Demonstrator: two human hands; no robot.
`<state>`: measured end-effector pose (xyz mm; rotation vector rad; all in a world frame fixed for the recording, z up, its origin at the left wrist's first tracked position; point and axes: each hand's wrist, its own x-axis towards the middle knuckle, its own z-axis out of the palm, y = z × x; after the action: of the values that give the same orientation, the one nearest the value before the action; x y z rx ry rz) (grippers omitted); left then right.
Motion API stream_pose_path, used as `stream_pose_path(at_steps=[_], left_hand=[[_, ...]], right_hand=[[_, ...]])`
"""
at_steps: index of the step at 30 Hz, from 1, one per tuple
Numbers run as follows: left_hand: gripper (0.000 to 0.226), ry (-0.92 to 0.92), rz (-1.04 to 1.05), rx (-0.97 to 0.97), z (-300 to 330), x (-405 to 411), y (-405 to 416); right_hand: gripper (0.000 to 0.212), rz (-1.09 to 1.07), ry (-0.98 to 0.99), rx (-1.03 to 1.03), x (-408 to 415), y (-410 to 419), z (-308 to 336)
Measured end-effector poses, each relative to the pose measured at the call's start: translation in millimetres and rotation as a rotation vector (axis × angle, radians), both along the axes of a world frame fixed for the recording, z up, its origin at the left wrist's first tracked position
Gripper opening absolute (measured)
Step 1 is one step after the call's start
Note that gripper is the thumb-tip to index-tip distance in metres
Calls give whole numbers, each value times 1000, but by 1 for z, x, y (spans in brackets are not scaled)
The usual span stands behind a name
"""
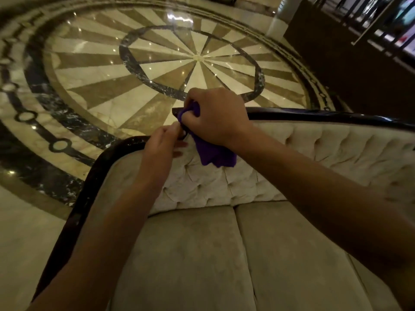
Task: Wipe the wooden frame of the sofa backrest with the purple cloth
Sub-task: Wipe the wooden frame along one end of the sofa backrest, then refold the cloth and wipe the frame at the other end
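Seen from the head camera, two bare hands meet at the centre of the frame over the top rail of a cream tufted sofa. The right hand (215,117) is clenched around one bunched purple cloth (215,154), pressing it onto the dark, glossy wooden frame of the sofa backrest (314,114); the cloth's loose end hangs down over the buttoned cream upholstery (336,149) just below the rail. The left hand (160,149), just beside and slightly lower left of the right, rests at the rail with its fingertips touching the cloth's edge; whether it pinches the fabric or only touches it cannot be told. The frame curves from the right edge of the picture through the centre and down toward the lower left. Two beige seat cushions (190,254) fill the lower half, divided by one seam. Beyond the sofa, the upper half shows a polished marble floor with a round starburst inlay (198,58) of cream and tan wedges ringed by dark bands. A dark railing (370,23) stands at upper right.
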<state>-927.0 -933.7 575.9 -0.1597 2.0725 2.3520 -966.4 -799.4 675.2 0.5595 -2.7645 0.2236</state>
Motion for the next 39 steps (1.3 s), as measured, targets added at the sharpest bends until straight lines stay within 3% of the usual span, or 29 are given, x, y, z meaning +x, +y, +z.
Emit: stream_pose_path(at_steps=[3, 6, 8, 13, 19, 23, 26, 32, 39], left_hand=[[56, 5, -144, 23, 28, 39, 23], [35, 43, -26, 31, 42, 65, 47], [37, 64, -16, 20, 46, 79, 53], [56, 52, -321, -27, 33, 150, 63], [36, 28, -384, -129, 3, 239, 52], [26, 111, -431, -238, 8, 282, 37], [19, 153, -481, -274, 15, 306, 35], [41, 223, -550, -336, 20, 351, 52], [29, 220, -817, -430, 15, 375, 111]], right_hand=[[29, -19, -42, -241, 31, 28, 16], [21, -45, -163, -503, 59, 59, 17], [17, -43, -316, -672, 80, 83, 12], [21, 41, -785, -1067, 155, 114, -20], [13, -231, -809, -1250, 257, 108, -55], [43, -353, -910, -1471, 330, 88, -73], [49, -399, -980, -1646, 381, 86, -82], [65, -425, -876, -1464, 460, 103, -91], [47, -524, -762, -1175, 532, 168, -99]])
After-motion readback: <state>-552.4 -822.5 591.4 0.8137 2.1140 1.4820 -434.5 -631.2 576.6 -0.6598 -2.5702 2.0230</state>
